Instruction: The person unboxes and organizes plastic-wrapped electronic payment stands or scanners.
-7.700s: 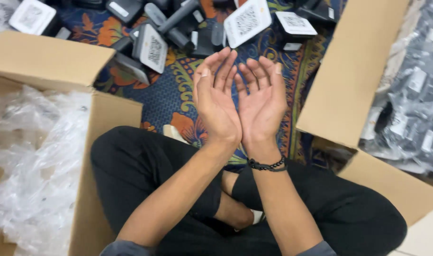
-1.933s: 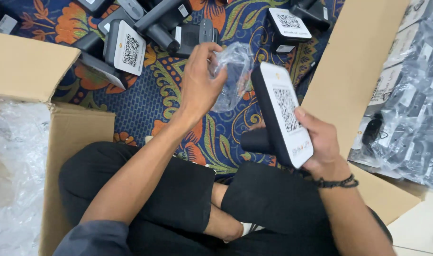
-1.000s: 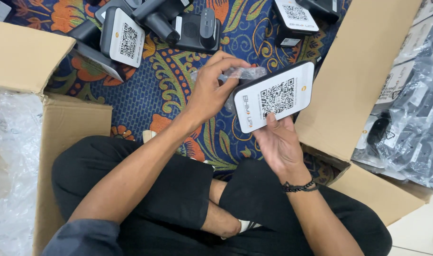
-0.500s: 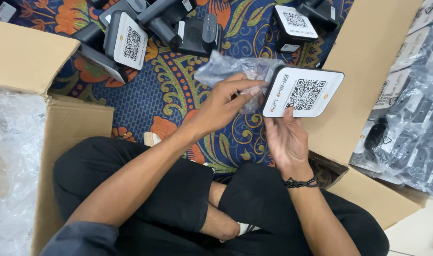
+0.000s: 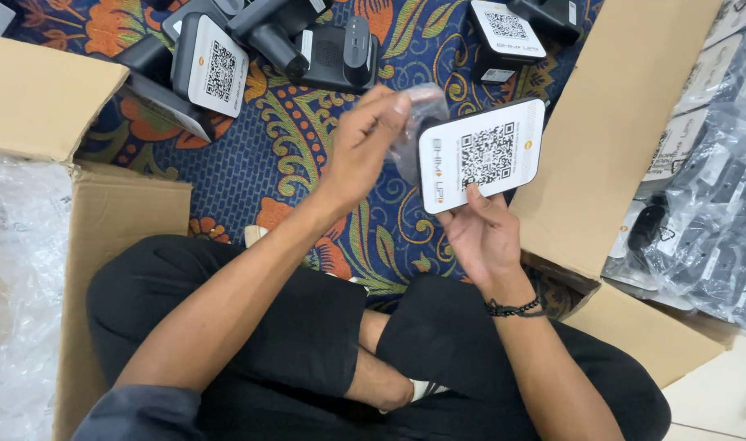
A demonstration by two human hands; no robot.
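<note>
Near the centre of the frame, slightly right, the right hand (image 5: 481, 237) grips a small dark device with a white, code-printed face (image 5: 481, 155) from below, thumb on the lower edge and fingers closed behind it, so the white face points up toward the camera. The left hand (image 5: 365, 151) reaches in from the lower left and pinches a clear plastic bag (image 5: 414, 122) between thumb and fingertips at the device's upper left corner; the crumpled bag touches the device there and partly sits behind it. A dark beaded bracelet (image 5: 516, 308) circles the right wrist. The person sits cross-legged in black trousers (image 5: 308, 327) at the bottom of the frame, on a patterned blue and orange carpet (image 5: 226, 171). Along the top of the frame lie several more devices of the same kind (image 5: 214, 69), some face up, some on their sides. An open cardboard box (image 5: 38, 106) fills the left side, with crumpled clear plastic (image 5: 18, 269) inside. A second cardboard box (image 5: 626, 139) stands at the right, and beyond its flap, at the right edge, lies a heap of dark items in plastic bags (image 5: 708, 204).
</note>
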